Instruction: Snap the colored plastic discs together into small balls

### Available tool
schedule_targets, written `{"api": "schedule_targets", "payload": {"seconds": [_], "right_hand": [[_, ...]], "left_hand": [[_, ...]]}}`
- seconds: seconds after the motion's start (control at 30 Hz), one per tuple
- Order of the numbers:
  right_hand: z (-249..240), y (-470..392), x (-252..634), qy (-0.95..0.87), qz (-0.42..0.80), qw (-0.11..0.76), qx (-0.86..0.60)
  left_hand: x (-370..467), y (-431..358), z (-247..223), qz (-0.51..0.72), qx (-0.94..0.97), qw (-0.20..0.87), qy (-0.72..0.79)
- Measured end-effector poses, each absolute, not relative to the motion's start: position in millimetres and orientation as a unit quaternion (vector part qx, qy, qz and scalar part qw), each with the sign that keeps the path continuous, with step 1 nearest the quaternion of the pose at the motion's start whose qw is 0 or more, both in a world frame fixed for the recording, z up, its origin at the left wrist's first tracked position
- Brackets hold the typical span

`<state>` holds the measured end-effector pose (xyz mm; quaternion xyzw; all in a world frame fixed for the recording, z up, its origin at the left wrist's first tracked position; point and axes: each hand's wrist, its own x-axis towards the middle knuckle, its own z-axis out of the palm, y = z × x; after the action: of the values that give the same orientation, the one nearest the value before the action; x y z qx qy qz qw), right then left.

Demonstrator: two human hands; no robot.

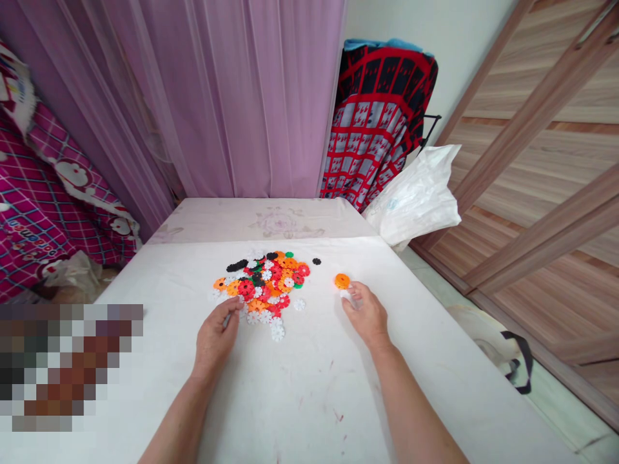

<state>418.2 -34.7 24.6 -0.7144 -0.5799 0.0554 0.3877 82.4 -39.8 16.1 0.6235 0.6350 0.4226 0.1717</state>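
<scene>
A heap of flower-shaped plastic linking discs (265,283) in red, orange, white, black and green lies on the white-covered table. My left hand (218,332) is at the heap's near left edge, thumb and fingertips drawn together; what they pinch, if anything, is too small to make out. To the right, my right hand (367,316) has its thumb and fingers around a small white disc (345,294). Just beyond that disc sits a neat stack of orange discs (342,281), close to my fingertips.
A lone black disc (316,261) and a white disc (300,305) lie between heap and stack. A white plastic bag (416,193) stands against the table's far right corner. Purple curtains (256,96) hang behind, and wooden wardrobe doors (546,193) rise at right.
</scene>
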Motion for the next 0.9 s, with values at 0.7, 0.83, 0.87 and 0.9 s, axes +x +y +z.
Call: {"api": "schedule_targets", "payload": {"seconds": [0.7, 0.83, 0.87, 0.9], "right_hand": [[4.9, -26.8, 442.1, -0.598, 0.038, 0.308, -0.739], [1.2, -25.6, 443.5, -0.6, 0.029, 0.335, -0.726], [0.8, -26.1, 443.5, -0.6, 0.027, 0.339, -0.724], [0.5, -26.6, 443.5, -0.6, 0.026, 0.341, -0.723]], "left_hand": [[82.0, -40.1, 14.9, 0.425, 0.62, 0.177, 0.635], [82.4, -40.2, 15.6, 0.424, 0.62, 0.179, 0.636], [82.7, -40.3, 16.1, 0.425, 0.62, 0.179, 0.635], [82.9, -40.4, 16.6, 0.426, 0.621, 0.178, 0.634]]}}
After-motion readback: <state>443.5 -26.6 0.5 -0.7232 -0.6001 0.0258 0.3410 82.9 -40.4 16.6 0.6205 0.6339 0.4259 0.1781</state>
